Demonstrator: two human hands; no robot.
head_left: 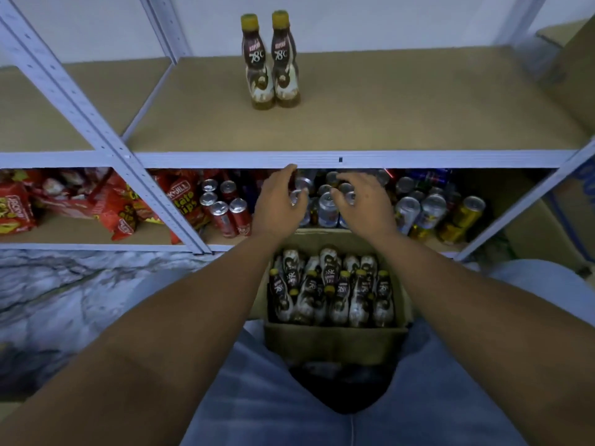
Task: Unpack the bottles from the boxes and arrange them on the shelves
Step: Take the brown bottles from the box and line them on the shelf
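Two brown coffee bottles with yellow caps stand upright side by side on the tan upper shelf. An open cardboard box on the floor below me holds several more of the same bottles, packed close together. My left hand and my right hand hover between the shelf's front rail and the box, in front of the lower shelf. Both hold nothing, with fingers loosely curved and palms facing down.
The lower shelf carries red cans, silver cans, gold cans and red snack bags. A slanted metal upright crosses the left side. Cardboard boxes stand at the right. The floor is marbled.
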